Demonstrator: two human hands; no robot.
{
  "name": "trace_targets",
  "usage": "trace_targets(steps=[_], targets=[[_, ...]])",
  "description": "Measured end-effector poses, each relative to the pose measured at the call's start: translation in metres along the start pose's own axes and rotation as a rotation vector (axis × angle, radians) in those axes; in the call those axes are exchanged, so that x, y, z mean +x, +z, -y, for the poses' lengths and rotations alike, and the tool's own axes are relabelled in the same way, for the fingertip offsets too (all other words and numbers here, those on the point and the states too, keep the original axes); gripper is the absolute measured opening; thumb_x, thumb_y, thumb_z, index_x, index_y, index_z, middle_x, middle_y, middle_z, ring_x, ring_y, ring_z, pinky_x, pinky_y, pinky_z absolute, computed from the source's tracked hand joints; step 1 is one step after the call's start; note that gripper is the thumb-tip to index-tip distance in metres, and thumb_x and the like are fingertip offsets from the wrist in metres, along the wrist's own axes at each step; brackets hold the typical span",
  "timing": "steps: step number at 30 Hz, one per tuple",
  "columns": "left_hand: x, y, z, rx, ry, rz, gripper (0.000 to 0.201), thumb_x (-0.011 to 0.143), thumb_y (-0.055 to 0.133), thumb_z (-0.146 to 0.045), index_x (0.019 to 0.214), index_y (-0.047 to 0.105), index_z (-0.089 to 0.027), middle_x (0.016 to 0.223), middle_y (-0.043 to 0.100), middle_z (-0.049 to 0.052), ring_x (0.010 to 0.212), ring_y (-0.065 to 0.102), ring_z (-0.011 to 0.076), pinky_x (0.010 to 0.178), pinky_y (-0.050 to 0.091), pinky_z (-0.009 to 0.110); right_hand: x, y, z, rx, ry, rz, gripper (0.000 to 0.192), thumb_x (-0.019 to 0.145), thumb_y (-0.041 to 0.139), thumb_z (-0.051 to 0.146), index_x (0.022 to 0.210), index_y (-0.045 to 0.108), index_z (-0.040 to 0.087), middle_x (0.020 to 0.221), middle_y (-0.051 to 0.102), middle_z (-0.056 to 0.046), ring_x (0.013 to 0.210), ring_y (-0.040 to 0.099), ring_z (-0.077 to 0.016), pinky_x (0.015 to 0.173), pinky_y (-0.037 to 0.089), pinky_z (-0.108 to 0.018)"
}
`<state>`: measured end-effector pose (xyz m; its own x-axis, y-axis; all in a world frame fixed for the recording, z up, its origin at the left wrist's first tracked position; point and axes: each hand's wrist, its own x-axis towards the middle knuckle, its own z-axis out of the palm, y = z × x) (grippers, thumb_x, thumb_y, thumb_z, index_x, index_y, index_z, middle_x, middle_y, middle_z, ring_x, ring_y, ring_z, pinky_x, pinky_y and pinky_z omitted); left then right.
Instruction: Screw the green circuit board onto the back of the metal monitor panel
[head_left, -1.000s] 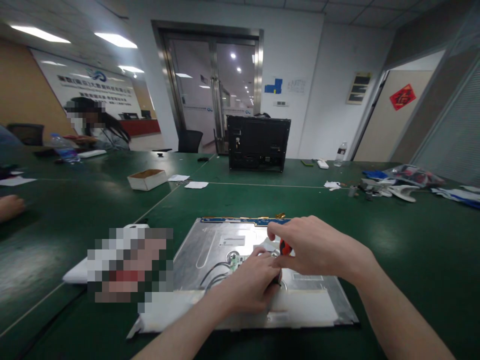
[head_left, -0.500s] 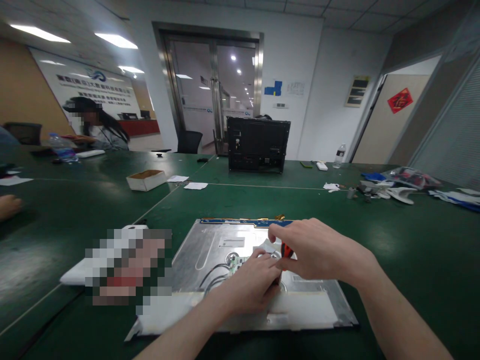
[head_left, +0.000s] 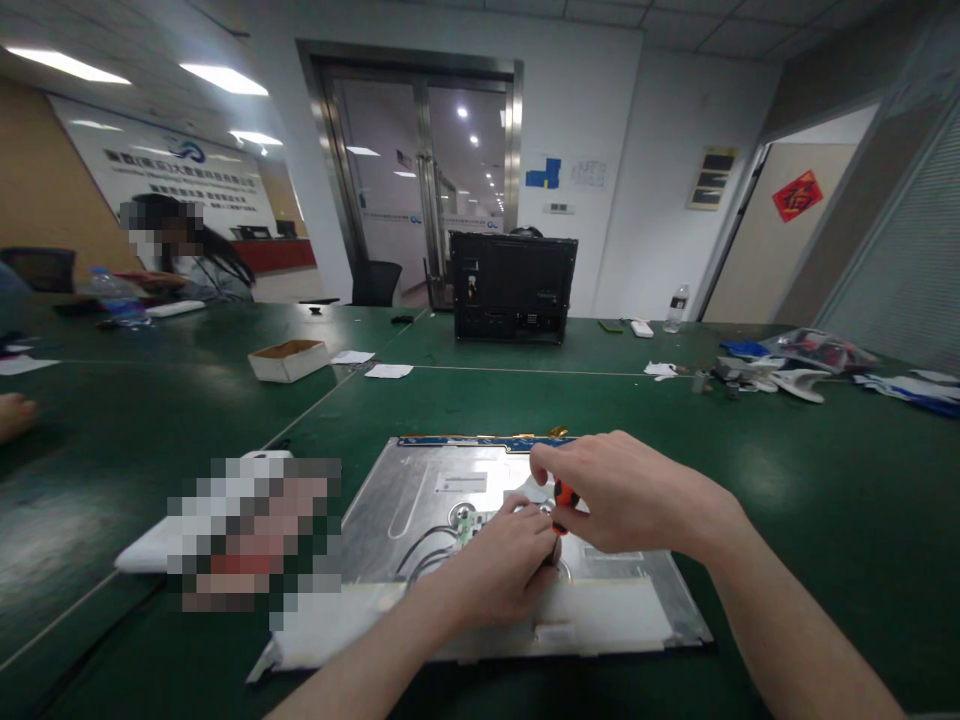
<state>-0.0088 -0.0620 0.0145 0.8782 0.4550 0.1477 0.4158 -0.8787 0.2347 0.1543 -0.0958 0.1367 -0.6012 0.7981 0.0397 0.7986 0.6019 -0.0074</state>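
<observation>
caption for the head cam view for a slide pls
Right hand grips an orange-handled screwdriver while the left hand steadies its tip on a metal display panel lying on a green table.

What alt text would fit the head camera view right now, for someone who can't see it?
Two bare hands work over a metal display panel lying flat on a green table: the right hand grips an orange-handled screwdriver, and the left hand rests on the panel beside its tip. A black monitor housing stands farther back.
</observation>
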Motion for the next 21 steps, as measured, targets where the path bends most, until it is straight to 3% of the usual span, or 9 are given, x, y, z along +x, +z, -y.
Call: trace_targets(steps=[6, 13, 18, 21], targets=[[0.0008, -0.0045, -0.0041, -0.017, -0.02, 0.005, 0.01, 0.08, 0.053, -0.011, 0.075, 0.056, -0.018, 0.087, 0.063, 0.002, 0.088, 0.057, 0.0207, 0.094, 0.033, 0.04, 0.0008, -0.0006, 0.0008, -0.081, 0.074, -0.009, 0.026, 0.086, 0.055, 0.043, 0.102, 0.057, 0.022, 0.081, 0.069, -0.003, 0.071, 0.064, -0.0214, 0.051, 0.03, -0.027], [0.0019, -0.0044, -0.0041, -0.017, -0.024, 0.017, 0.008, 0.081, 0.056, -0.012, 0.077, 0.056, -0.018, 0.084, 0.063, 0.002, 0.085, 0.058, 0.0203, 0.095, 0.033, 0.041, -0.0003, -0.0009, 0.0002, -0.099, 0.071, 0.005, 0.021, 0.087, 0.053, 0.036, 0.101, 0.057, 0.022, 0.083, 0.07, -0.004, 0.071, 0.065, -0.021, 0.05, 0.03, -0.027], [0.0024, -0.0006, -0.003, 0.009, -0.02, 0.018, 0.006, 0.084, 0.056, -0.014, 0.079, 0.057, -0.017, 0.093, 0.064, 0.004, 0.094, 0.058, 0.0219, 0.097, 0.032, 0.041, -0.0013, 0.0, 0.0, -0.076, 0.032, -0.015, 0.021, 0.082, 0.056, 0.025, 0.102, 0.056, 0.022, 0.086, 0.07, -0.003, 0.07, 0.064, -0.0201, 0.05, 0.028, -0.026], [0.0023, 0.0003, -0.003, 0.028, -0.018, 0.005, 0.006, 0.085, 0.056, -0.015, 0.08, 0.058, -0.017, 0.097, 0.065, 0.005, 0.096, 0.057, 0.0226, 0.098, 0.031, 0.043, -0.0003, 0.0014, 0.0006, -0.08, 0.036, -0.022, 0.023, 0.082, 0.058, 0.03, 0.103, 0.056, 0.022, 0.086, 0.07, -0.003, 0.07, 0.065, -0.0208, 0.05, 0.028, -0.026]])
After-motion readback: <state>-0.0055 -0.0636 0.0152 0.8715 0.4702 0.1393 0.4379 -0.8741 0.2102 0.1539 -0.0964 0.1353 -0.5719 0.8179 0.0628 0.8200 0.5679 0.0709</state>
